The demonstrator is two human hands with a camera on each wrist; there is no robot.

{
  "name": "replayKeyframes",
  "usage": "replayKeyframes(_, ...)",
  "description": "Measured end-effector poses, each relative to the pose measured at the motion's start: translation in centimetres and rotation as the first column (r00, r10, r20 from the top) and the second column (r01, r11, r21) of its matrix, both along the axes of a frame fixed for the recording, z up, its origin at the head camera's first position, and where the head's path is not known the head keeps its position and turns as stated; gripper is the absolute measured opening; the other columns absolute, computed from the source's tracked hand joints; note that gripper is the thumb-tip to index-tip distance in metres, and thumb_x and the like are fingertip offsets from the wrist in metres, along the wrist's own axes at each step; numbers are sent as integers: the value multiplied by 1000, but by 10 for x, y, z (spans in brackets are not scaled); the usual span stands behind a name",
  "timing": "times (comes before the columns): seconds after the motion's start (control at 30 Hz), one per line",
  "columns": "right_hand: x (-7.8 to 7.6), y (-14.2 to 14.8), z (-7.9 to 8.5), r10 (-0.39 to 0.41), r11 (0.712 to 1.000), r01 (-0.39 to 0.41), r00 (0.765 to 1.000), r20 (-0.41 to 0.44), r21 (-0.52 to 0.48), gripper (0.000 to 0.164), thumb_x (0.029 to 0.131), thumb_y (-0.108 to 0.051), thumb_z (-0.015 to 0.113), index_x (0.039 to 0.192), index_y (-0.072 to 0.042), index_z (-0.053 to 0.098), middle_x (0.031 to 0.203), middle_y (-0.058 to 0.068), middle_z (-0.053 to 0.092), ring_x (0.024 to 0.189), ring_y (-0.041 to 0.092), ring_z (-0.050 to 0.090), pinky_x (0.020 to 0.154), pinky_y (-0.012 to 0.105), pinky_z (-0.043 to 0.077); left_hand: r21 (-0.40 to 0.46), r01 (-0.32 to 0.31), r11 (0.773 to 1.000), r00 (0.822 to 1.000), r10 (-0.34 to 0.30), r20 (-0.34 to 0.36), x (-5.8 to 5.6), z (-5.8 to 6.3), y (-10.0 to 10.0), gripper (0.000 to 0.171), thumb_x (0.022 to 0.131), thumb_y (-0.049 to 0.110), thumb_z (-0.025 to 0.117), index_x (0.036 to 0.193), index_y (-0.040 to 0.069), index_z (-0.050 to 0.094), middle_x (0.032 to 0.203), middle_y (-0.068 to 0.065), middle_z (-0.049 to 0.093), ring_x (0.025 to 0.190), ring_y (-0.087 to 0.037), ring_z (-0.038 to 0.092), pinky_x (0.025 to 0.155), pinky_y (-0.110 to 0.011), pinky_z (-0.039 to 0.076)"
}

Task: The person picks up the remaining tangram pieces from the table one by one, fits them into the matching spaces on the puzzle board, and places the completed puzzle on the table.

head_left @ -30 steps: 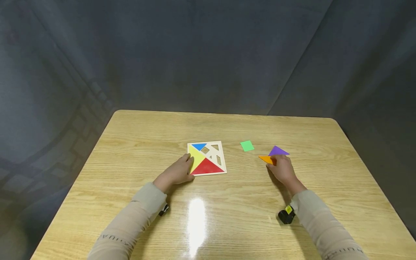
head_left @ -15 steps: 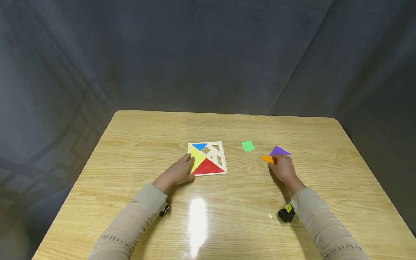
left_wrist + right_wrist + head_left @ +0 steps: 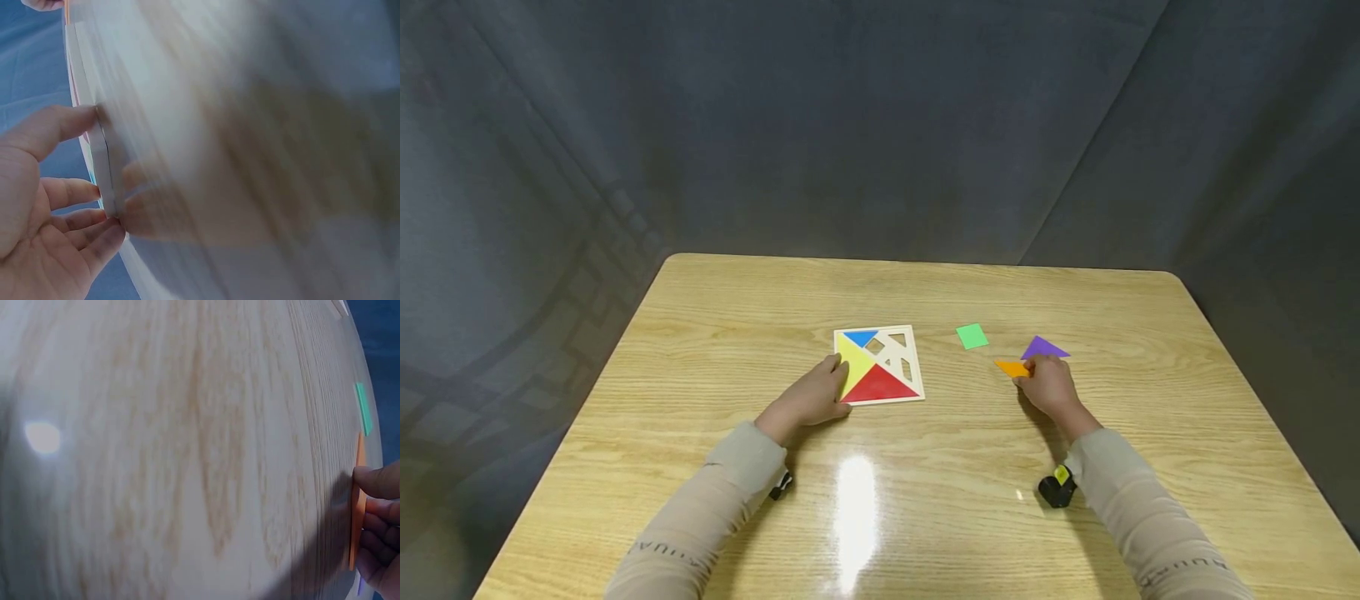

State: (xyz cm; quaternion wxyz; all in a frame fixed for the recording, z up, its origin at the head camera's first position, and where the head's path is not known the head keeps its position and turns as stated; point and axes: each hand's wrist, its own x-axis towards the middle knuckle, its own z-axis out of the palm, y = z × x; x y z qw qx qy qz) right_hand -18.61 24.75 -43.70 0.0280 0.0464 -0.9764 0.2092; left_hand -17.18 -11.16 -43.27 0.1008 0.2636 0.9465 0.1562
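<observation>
In the head view, my left hand (image 3: 808, 395) grips the left edge of a white tangram tray (image 3: 917, 393), thumb at the near corner. The left wrist view shows thumb and fingertips against the tray's side (image 3: 100, 147). A yellow triangle (image 3: 854, 363), a red triangle (image 3: 880, 386) and a small blue triangle (image 3: 861, 338) lie in the tray. Over to the right, my right hand (image 3: 1051, 387) pinches an orange tangram piece (image 3: 1011, 367) between thumb and fingers, its right part hidden. Just behind that hand lies a purple triangle (image 3: 1043, 347).
A green square piece (image 3: 972, 336) lies between the tray and the right hand. The tray's right side shows several cut-out openings (image 3: 906, 370). Dark curtains (image 3: 880, 133) stand behind the wooden table (image 3: 760, 308). Light glares on the tabletop in front of the tray.
My right hand with the orange piece has shifted very slightly left in the last half second. The left hand and the tray look the same.
</observation>
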Motion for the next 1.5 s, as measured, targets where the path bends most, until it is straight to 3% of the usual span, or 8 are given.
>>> replayKeyframes(0.3, -1, -2, 2, -33, 999, 33, 997, 69, -12, 28, 73, -10, 64, 88, 11, 53, 79, 22, 53, 73, 34, 49, 66, 43, 40, -2, -6, 1000, 1000, 6, 5, -1, -1, 0, 68, 74, 22, 61, 126, -13, 33, 129, -29, 28, 118, -34, 31, 97, -36, 26)
replayKeyframes(0.6, -6, -1, 0, 37, 992, -19, 989, 145, -126, 33, 76, -8, 62, 103, 8, 53, 94, 27, 55, 87, 37, 51, 71, 45, 41, 7, -7, 1000, 1000, 6, 1, 0, -1, -1, 68, 73, 21, 62, 125, -13, 34, 128, -28, 29, 117, -34, 33, 97, -37, 27)
replayKeyframes(0.9, -5, -2, 3, 32, 992, -14, 990, 134, -128, 26, 73, -7, 63, 92, 8, 51, 73, 13, 50, 66, 24, 46, 56, 34, 37, 13, -4, 1000, 1000, 4, 6, 1, 1, 0, 69, 74, 22, 63, 125, -13, 34, 128, -28, 29, 117, -34, 33, 97, -36, 27)
replayKeyframes(1.1, -5, -3, 4, 20, 992, -1, 989, 147, -129, 24, 73, -6, 63, 90, 6, 50, 70, 9, 48, 63, 22, 45, 54, 31, 36, 3, -6, 1000, 1000, 6, 16, 2, 2, 0, 69, 75, 22, 63, 126, -13, 33, 129, -28, 28, 118, -34, 32, 98, -36, 26)
replayKeyframes(1.5, -6, -5, 4, 8, 963, 59, 969, 247, -261, 24, 78, 4, 55, 101, 10, 50, 87, 22, 49, 75, 27, 52, 59, 28, 49, -1, 0, 1000, 1000, 0, -1, 1, 0, 0, 68, 74, 22, 63, 125, -13, 34, 128, -28, 29, 117, -34, 32, 98, -36, 26)
